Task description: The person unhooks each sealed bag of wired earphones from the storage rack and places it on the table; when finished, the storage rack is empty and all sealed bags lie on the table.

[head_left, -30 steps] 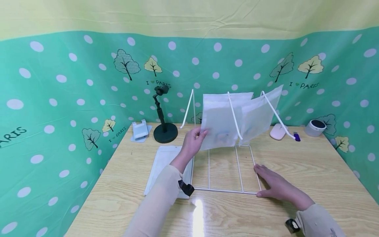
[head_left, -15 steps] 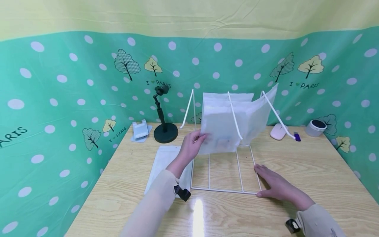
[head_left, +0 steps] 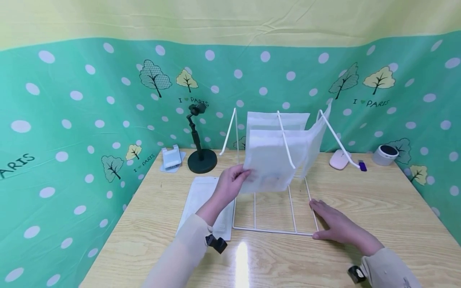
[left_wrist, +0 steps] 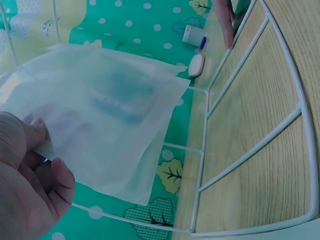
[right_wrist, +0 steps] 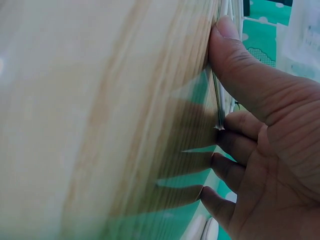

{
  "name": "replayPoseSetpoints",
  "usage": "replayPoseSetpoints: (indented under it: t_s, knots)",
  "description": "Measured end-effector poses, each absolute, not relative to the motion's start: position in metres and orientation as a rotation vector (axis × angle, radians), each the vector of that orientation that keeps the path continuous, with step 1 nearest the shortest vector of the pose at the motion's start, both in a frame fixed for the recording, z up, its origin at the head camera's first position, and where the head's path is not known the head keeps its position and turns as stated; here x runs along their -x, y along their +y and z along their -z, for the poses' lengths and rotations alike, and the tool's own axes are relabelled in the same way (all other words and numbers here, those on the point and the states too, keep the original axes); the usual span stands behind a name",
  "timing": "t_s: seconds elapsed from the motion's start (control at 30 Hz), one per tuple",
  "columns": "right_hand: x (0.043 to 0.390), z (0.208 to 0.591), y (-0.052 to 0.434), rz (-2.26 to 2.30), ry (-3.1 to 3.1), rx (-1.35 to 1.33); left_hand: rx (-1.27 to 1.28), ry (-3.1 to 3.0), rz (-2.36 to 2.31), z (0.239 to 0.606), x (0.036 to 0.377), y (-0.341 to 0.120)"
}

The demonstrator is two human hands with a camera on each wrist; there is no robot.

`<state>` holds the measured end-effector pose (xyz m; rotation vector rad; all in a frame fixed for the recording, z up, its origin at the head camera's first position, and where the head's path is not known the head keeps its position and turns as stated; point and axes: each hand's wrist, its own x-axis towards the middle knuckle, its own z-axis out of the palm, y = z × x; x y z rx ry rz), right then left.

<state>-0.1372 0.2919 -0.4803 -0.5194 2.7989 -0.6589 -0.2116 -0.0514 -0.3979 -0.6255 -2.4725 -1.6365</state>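
Filing of pouches into the white wire rack [head_left: 273, 208] looks to be the step in hand. The left hand [head_left: 228, 185] pinches the near edge of a translucent white pouch [head_left: 268, 162] with something bluish inside, thumb and fingers curled on its left border; the left wrist view shows the same pinch [left_wrist: 30, 185] and the pouch [left_wrist: 100, 125] hanging in the air over the rack's base bars. The pouch is tilted, partly between the rack's upright dividers, with another white pouch [head_left: 277, 119] standing behind it and a third [head_left: 317, 134] leaning on the right divider. The right hand [head_left: 333, 226] lies flat and relaxed on the light wooden counter [head_left: 378, 208], its thumb [right_wrist: 235, 65] against the rack's right base wire, seemingly steadying it. A flat white pouch [head_left: 201, 200] lies on the counter just left of the rack. By my judgement, the next move calls for lowering the held pouch until its bottom edge sits on the base between two dividers, then releasing the pinch.
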Motion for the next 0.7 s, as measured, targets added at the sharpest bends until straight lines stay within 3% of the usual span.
replayPoseSetpoints:
  t_s: [0.7]
  knots:
    - [0.136, 0.481, 0.293, 0.674, 2.811, 0.557, 0.808, -2.428, 1.545, 0.392, 0.171, -0.065]
